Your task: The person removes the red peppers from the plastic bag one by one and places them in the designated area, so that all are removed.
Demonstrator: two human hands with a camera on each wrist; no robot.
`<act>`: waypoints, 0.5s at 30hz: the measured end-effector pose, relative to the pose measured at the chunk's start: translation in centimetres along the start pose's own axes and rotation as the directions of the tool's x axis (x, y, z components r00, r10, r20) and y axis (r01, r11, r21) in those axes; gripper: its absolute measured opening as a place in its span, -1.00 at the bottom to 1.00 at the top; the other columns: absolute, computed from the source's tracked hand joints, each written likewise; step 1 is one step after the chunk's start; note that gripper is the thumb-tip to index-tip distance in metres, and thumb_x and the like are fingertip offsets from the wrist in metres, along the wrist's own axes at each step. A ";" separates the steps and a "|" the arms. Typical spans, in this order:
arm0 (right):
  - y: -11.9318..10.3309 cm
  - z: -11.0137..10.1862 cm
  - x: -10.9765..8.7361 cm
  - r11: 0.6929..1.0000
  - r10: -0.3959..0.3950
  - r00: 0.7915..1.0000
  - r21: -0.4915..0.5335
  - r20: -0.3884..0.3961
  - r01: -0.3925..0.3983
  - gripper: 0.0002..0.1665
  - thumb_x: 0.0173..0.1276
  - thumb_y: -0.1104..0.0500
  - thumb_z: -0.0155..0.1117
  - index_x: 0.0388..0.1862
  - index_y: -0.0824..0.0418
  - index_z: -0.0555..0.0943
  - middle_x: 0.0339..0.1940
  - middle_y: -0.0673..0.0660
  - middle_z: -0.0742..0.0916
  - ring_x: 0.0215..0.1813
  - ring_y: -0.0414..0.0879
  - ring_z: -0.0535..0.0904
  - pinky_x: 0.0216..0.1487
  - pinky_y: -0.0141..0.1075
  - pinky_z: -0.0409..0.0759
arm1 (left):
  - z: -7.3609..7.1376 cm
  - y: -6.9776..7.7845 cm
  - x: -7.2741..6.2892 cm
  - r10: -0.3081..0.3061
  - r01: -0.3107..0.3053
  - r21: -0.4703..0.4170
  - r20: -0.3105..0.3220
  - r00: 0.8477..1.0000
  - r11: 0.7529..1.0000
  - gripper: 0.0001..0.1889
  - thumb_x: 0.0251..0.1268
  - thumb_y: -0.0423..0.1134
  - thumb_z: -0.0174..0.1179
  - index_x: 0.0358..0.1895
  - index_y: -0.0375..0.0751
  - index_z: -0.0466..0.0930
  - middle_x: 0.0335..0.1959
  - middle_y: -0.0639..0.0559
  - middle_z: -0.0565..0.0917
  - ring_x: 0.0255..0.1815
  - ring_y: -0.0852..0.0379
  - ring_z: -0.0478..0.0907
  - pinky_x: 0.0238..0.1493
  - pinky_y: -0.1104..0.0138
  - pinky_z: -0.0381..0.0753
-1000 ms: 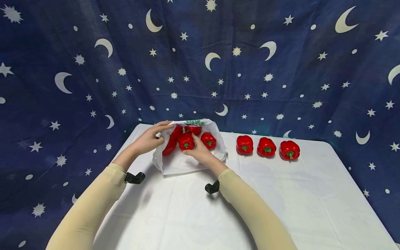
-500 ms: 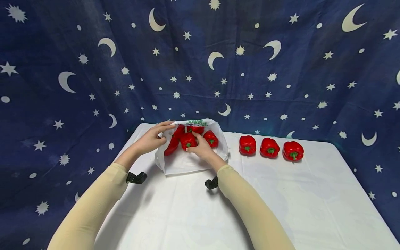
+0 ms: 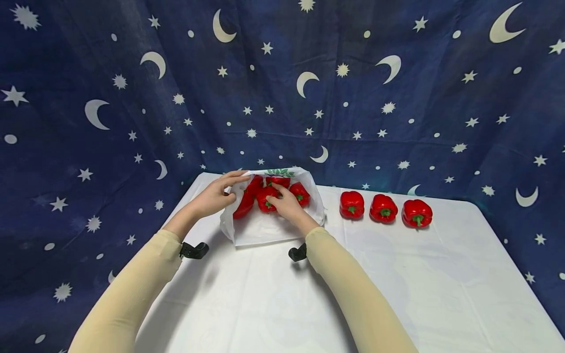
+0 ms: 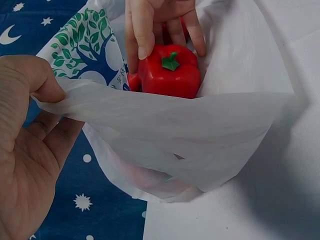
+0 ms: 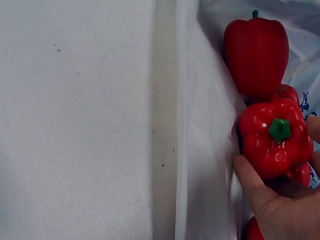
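A white plastic bag (image 3: 265, 233) lies on its side, mouth toward me, with several red bell peppers inside. My left hand (image 3: 214, 197) pinches the bag's rim at the left; the left wrist view shows the thumb pressing down on the plastic. Reaching into the mouth, my right hand (image 3: 289, 206) is at the middle pepper (image 5: 275, 137), fingers spread to either side of it. In the left wrist view the fingertips stand at the near end of that pepper (image 4: 170, 75), fairly straight. Another pepper (image 5: 256, 57) stands farther along the bag, its green stem showing.
Three red bell peppers stand in a row to the right of the bag: one pepper (image 3: 351, 205), a second pepper (image 3: 383, 208) and a third pepper (image 3: 417, 213). Everything rests on a white-covered table (image 3: 397, 289). A dark blue curtain (image 3: 282, 73) hangs right behind it.
My right thumb has slid up from the lower front of the middle pepper, and the hand has drawn back a little. The left hand keeps its hold on the rim. The head view shifts slightly.
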State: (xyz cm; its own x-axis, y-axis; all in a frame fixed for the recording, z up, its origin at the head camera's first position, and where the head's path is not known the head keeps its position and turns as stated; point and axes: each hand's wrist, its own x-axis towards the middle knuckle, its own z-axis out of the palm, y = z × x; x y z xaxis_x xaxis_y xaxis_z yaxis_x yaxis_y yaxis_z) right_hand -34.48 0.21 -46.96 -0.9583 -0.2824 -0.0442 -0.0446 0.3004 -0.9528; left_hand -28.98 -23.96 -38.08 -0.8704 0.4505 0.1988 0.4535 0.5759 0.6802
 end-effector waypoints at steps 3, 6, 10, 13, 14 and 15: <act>0.1 -0.1 0.0 1.000 0.002 1.000 0.031 0.008 -0.002 -0.29 0.54 0.07 0.24 0.60 0.07 0.33 0.53 0.18 0.41 0.35 0.08 0.45 0.10 -0.07 0.62 | 0.0 0.1 0.0 0.002 -0.002 0.006 -0.005 1.000 1.000 -0.38 0.35 -0.52 -0.02 0.48 -0.13 0.45 0.60 0.02 0.21 0.57 -0.02 0.17 -0.48 0.30 0.33; 0.1 -0.1 -0.1 0.998 0.006 1.000 0.064 0.013 -0.007 -0.33 0.55 0.10 0.22 0.59 0.09 0.35 0.52 0.18 0.41 0.33 0.09 0.46 0.09 -0.04 0.64 | 0.0 0.1 0.0 0.007 -0.007 0.002 -0.006 1.000 1.000 -0.39 0.35 -0.52 -0.02 0.48 -0.19 0.44 0.60 0.01 0.21 0.56 -0.04 0.20 -0.49 0.30 0.32; -0.1 -0.2 -0.1 0.998 0.007 1.000 0.057 0.011 -0.007 -0.35 0.52 0.12 0.25 0.55 0.11 0.40 0.48 0.20 0.44 0.33 0.08 0.45 0.10 -0.07 0.63 | 0.0 0.1 0.0 0.008 -0.008 -0.010 -0.004 1.000 1.000 -0.39 0.34 -0.53 -0.02 0.48 -0.22 0.44 0.60 0.00 0.21 0.56 -0.06 0.19 -0.48 0.30 0.32; -0.2 -0.3 -0.3 0.998 0.019 1.000 0.051 0.023 -0.020 -0.36 0.50 0.13 0.27 0.52 0.10 0.43 0.45 0.21 0.47 0.33 0.09 0.45 0.10 -0.08 0.64 | 0.0 0.1 -0.1 0.010 -0.010 -0.016 -0.002 1.000 1.000 -0.39 0.33 -0.54 -0.02 0.48 -0.22 0.44 0.60 -0.03 0.22 0.60 -0.05 0.11 -0.47 0.29 0.32; -0.2 -0.3 -0.4 0.998 0.026 0.999 0.049 0.029 -0.027 -0.37 0.49 0.13 0.28 0.51 0.08 0.44 0.44 0.21 0.48 0.33 0.09 0.44 0.11 -0.08 0.63 | -0.1 0.1 -0.1 0.009 -0.009 -0.014 -0.002 1.000 1.000 -0.38 0.33 -0.54 -0.02 0.48 -0.21 0.44 0.60 -0.03 0.22 0.60 -0.04 0.10 -0.46 0.29 0.32; -0.2 -0.4 -0.5 0.999 0.028 0.999 0.044 0.035 -0.030 -0.38 0.49 0.13 0.28 0.50 0.08 0.46 0.43 0.21 0.49 0.33 0.09 0.44 0.13 -0.09 0.62 | -0.1 0.0 -0.1 0.008 -0.008 -0.013 -0.001 1.000 1.000 -0.38 0.33 -0.54 -0.03 0.48 -0.21 0.44 0.60 -0.04 0.22 0.61 -0.04 0.09 -0.46 0.29 0.33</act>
State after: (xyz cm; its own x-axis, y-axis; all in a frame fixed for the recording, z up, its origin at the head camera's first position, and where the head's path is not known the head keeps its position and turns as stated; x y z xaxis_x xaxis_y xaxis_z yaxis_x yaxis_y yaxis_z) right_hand -34.10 0.63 -46.63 -0.9487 -0.3054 -0.0815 -0.0037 0.2687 -0.9632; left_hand -28.86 -24.05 -38.01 -0.8669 0.4542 0.2054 0.4580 0.5632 0.6878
